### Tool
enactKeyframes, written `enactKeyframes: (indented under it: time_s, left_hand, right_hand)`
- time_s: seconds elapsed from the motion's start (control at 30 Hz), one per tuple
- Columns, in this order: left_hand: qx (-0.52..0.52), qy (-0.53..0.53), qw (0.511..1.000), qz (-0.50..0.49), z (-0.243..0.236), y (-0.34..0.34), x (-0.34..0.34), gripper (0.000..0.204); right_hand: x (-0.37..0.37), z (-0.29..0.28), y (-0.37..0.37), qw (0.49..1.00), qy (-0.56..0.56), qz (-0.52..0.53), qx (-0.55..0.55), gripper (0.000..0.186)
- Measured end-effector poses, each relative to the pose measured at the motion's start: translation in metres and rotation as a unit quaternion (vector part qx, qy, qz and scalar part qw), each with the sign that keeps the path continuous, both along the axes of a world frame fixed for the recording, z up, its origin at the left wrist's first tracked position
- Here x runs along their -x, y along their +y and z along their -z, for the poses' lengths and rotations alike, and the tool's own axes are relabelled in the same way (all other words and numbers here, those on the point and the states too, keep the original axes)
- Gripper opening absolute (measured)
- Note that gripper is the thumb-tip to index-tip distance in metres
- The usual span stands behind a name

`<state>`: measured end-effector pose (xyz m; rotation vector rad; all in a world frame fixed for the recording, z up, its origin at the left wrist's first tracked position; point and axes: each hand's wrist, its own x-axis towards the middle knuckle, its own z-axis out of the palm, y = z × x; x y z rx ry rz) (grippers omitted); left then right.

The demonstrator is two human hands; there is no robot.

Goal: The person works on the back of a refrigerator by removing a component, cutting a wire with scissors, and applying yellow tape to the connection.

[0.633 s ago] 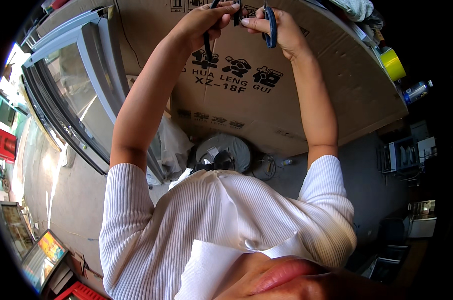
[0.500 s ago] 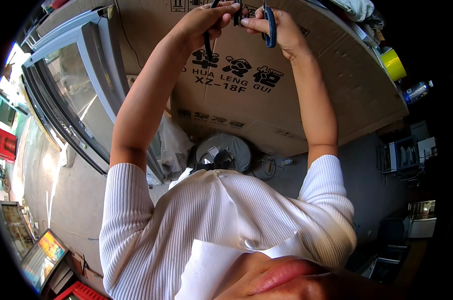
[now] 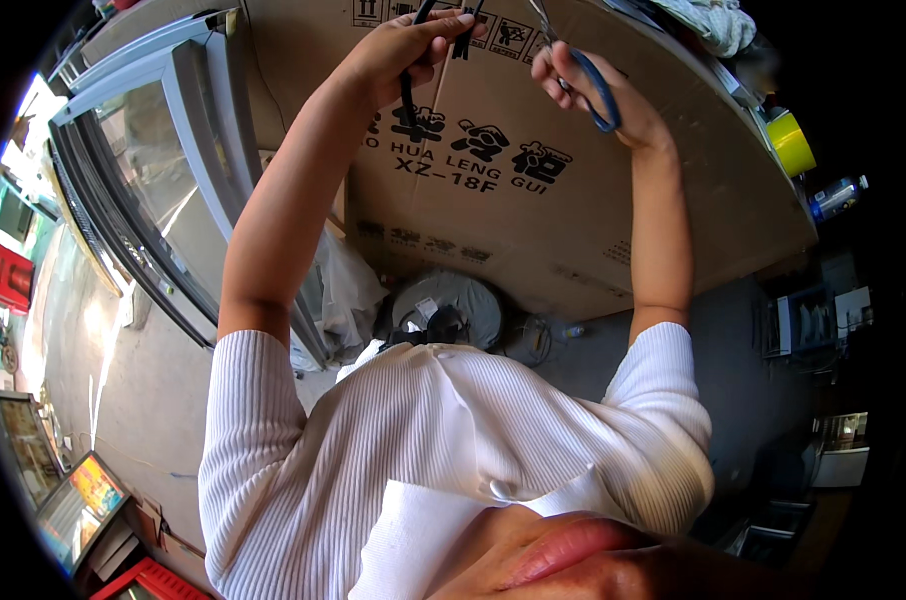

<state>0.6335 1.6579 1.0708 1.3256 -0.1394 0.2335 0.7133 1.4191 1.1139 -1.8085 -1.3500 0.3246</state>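
Observation:
Near the top edge, my left hand (image 3: 398,58) is closed on a black cord-like strip (image 3: 408,98), one length of which hangs below the fingers. Another dark piece (image 3: 463,42) dangles by the fingertips; whether it belongs to the same strip I cannot tell. My right hand (image 3: 623,105) grips a pair of scissors (image 3: 601,92) by the dark blue handles. Their metal blades point up and a little left, apart from the strip and cut off by the top edge. Both hands are above a large brown cardboard surface (image 3: 453,215) with black print.
Grey-framed glass panels (image 3: 178,100) lean at the left. A roll of yellow tape (image 3: 790,145) and a blue-labelled bottle (image 3: 836,198) are by the cardboard's right edge. White cord or cloth (image 3: 713,25) lies at the top right. Clear plastic sheeting (image 3: 345,300) and a round grey bundle (image 3: 463,300) sit below.
My right hand with the scissors has moved right and slightly down, away from my left hand and the strip. My left hand has stayed nearly in place, still holding the strip.

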Motion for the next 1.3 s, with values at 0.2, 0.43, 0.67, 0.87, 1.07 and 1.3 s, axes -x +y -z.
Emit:
enactKeyframes:
  time_s: [0.2,0.43,0.67,0.87,1.07,1.3]
  left_hand:
    - [0.025,-0.007,1.000,0.007,-0.001,0.004,-0.003,0.017]
    - [-0.052,-0.004,0.999,-0.006,-0.002,0.000,0.009,0.021]
    - [-0.059,-0.010,0.998,-0.003,-0.003,-0.004,0.011,0.020]
    - [-0.067,-0.005,0.998,-0.004,-0.003,-0.006,0.014,0.020]
    - [-0.072,-0.004,0.997,-0.001,-0.003,-0.006,0.014,0.018]
    - [-0.072,-0.008,0.997,0.007,0.000,-0.005,0.012,0.020]
  right_hand:
    - [0.009,-0.022,-0.033,0.984,-0.010,0.074,0.162,0.058]
    - [0.004,-0.011,-0.008,0.984,-0.019,0.048,0.171,0.065]
    - [0.000,-0.011,-0.002,0.987,0.001,0.036,0.159,0.066]
    - [-0.005,-0.010,-0.001,0.988,0.010,0.029,0.152,0.063]
    - [-0.008,-0.009,0.000,0.988,0.011,0.022,0.151,0.060]
    - [-0.019,-0.005,-0.002,0.990,0.035,-0.010,0.134,0.045]
